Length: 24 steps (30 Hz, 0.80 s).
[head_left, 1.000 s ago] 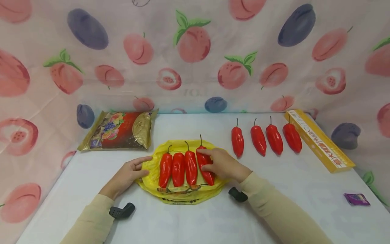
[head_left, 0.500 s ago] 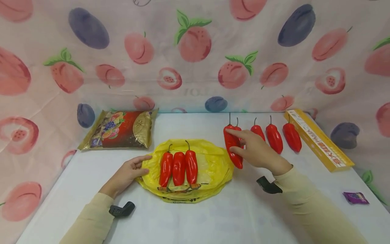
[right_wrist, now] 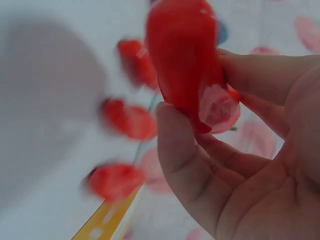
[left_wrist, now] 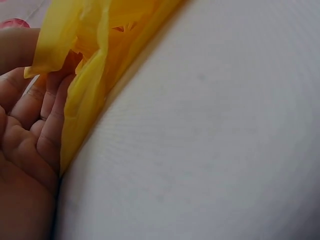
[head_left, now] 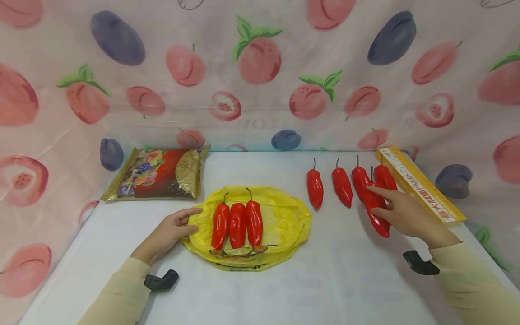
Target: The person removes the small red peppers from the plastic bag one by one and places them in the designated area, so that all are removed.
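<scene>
Red pepper (head_left: 373, 201) in the head view, pinched between thumb and fingers of the right hand (head_left: 410, 216), grip snug, stem towards the far edge of the worktop (head_left: 325, 271)! Right there, over towards the right edge, tilted, tip slanting nearer and to the right, partly covering a neighbour; can't tell whether touching it. And just beyond, four other red peppers (head_left: 342, 187) in a loose row near the far edge, stems pointing away, the rightmost just beside a yellow box (head_left: 422, 185) slanted along the right edge from the far right corner.

Across to the left hand (head_left: 168, 230), at the left side of a yellow bag (head_left: 286, 221) spread flat on the worktop, fingers slightly bent, thumb apart from index finger. Well within the bag's outline, three red peppers (head_left: 237, 225) side by side; can't tell whether on top or partly inside. At the far left corner, a shiny gold-and-red packet (head_left: 162, 174) lying flat; behind it all, a fruit-print curtain (head_left: 260, 104).

Over to the left wrist view: fingers curled loosely, yellow plastic caught between them, bag edge folded upward against the hand, white worktop filling the right side.

And on to the right wrist view: pepper big and close, thick end up, narrow tip down among the fingers, hand closed only as far as the pepper's width. Left of it, three blurred red shapes from the row, yellow box at the bottom.
</scene>
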Available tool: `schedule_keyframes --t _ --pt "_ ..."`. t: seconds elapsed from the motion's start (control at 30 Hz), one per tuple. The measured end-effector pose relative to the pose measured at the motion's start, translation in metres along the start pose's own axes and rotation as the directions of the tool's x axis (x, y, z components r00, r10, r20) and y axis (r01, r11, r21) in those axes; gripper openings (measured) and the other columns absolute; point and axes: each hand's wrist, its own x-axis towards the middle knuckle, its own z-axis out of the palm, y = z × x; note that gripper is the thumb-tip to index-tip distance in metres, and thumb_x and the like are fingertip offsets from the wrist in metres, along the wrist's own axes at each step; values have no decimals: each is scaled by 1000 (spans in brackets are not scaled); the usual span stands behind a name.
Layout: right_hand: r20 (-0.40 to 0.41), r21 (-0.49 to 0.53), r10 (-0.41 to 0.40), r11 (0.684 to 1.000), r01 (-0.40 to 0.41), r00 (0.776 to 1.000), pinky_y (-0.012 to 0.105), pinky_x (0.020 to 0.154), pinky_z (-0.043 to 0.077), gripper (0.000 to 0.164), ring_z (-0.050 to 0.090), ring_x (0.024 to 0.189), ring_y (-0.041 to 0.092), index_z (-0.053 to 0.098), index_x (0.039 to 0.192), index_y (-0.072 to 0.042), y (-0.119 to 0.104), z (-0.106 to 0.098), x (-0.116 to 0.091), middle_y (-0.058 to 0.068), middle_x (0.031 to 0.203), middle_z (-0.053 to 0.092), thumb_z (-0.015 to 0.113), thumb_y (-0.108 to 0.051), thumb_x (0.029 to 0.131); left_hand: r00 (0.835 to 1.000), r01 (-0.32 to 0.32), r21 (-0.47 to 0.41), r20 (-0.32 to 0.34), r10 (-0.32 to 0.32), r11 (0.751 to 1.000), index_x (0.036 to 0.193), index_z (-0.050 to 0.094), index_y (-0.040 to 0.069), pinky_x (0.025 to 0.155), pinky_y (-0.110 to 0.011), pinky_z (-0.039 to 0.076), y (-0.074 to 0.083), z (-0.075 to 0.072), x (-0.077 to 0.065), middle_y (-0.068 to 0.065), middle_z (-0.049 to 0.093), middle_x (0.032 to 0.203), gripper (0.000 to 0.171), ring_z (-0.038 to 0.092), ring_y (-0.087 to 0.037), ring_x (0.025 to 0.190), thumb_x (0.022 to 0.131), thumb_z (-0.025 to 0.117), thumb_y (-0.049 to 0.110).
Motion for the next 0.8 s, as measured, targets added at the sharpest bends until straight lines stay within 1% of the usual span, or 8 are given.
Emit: schedule_keyframes --t 0.1,0.17,0.23,0.4,0.5,0.6,0.7,0.8 --pt "9 3 69 998 -69 998 35 60 58 75 57 89 35 38 152 -1 18 -1 -4 25 107 60 74 -24 90 1000 4 20 -5 -4 1000 148 42 -2 90 -25 52 0 -1 -1 -28 48 144 59 63 -20 113 97 66 15" --pt "13 11 110 994 -110 994 35 61 58 75 58 91 37 37 151 0 27 -2 -5 28 109 59 73 -26 91 1000 4 31 -7 -4 1000 148 43 -2 90 -25 51 0 -2 0 -27 47 146 59 62 -20 114 97 66 16" --pt "18 25 135 990 -136 991 35 62 58 75 58 90 36 36 151 0 34 -2 -5 29 111 59 73 -27 91 1000 6 32 -7 -5 999 148 43 -2 90 -25 52 0 -1 0 -27 47 146 59 62 -21 113 97 66 16" --pt "25 44 143 989 -144 989 33 63 57 74 56 85 28 36 150 2 45 1 -3 30 112 58 72 -27 92 1000 12 39 -12 -12 999 147 44 -2 88 -24 52 -1 -2 -1 -26 53 140 58 64 -19 108 97 66 16" --pt "31 42 141 989 -142 990 33 63 57 73 56 86 28 36 150 3 49 4 0 33 117 55 72 -25 92 1000 10 44 -15 -10 999 147 45 -2 88 -24 52 -1 -2 -3 -25 56 137 57 64 -18 107 97 66 16" --pt "37 34 154 987 -155 987 33 63 57 73 56 86 29 36 150 3 52 6 3 36 120 53 72 -23 92 1000 12 44 -15 -12 999 147 45 -2 90 -24 52 0 -2 -4 -25 55 139 58 63 -20 110 97 67 17" --pt "44 37 174 984 -176 984 33 63 56 72 56 81 26 36 149 5 54 8 5 36 120 52 71 -21 93 1000 19 53 -19 -18 998 147 46 0 91 -24 51 1 -1 -3 -23 54 140 58 62 -21 112 97 67 19" --pt "55 46 195 979 -197 979 33 63 55 71 55 75 23 35 149 6 54 10 6 34 116 55 71 -19 93 1000 22 66 -21 -20 998 147 46 2 91 -23 51 1 -1 -2 -22 56 139 58 62 -21 112 97 67 20"
